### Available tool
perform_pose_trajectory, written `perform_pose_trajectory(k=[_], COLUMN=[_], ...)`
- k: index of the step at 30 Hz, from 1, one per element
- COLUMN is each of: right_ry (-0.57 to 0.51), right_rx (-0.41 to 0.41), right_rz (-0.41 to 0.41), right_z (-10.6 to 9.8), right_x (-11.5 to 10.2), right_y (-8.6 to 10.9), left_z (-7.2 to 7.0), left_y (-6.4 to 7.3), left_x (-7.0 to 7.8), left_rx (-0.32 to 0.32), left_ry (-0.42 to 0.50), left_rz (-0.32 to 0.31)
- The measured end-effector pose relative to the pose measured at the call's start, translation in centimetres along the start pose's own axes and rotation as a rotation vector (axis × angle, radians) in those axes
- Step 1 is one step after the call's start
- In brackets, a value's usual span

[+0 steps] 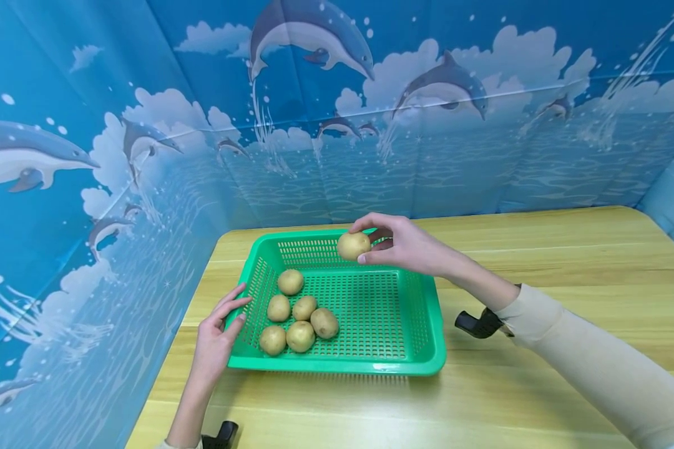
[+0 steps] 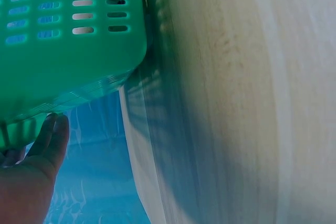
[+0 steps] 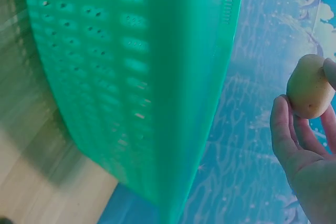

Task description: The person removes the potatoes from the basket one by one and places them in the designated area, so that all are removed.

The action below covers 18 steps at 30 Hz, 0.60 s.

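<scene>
Pale beige sleeves (image 1: 590, 355) — stubby black wrist cameras (image 1: 474, 324), one each side.

Dolphin-print backdrop (image 1: 326, 181), apparently fabric; wood-grain table (image 1: 573, 249).

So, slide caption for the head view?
Right grip holds a potato above a green basket of six more, left grip at its rim.

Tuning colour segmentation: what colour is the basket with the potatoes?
The perforated basket is bright green; it shows best in the head view.
</scene>
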State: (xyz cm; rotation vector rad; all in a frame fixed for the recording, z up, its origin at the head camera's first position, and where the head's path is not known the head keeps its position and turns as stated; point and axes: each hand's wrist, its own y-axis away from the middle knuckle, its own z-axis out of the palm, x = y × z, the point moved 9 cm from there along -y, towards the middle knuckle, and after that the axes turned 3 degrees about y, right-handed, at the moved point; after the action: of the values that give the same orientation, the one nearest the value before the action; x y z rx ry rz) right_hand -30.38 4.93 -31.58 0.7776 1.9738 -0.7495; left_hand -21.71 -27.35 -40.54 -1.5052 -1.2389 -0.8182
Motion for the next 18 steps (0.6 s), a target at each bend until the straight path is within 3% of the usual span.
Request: perform_pose_trajectory(k=[18], right_ry=[-0.033], right_rx=[0.102], right_rz=[0.084], right_z=[-3.6], right_x=[3.4], right_y=[4.1], left_z=[0.2], left_y=[0.0], left_x=[0.0], left_rx=[-0.002], left_ry=[-0.005], left_rz=[-0.012])
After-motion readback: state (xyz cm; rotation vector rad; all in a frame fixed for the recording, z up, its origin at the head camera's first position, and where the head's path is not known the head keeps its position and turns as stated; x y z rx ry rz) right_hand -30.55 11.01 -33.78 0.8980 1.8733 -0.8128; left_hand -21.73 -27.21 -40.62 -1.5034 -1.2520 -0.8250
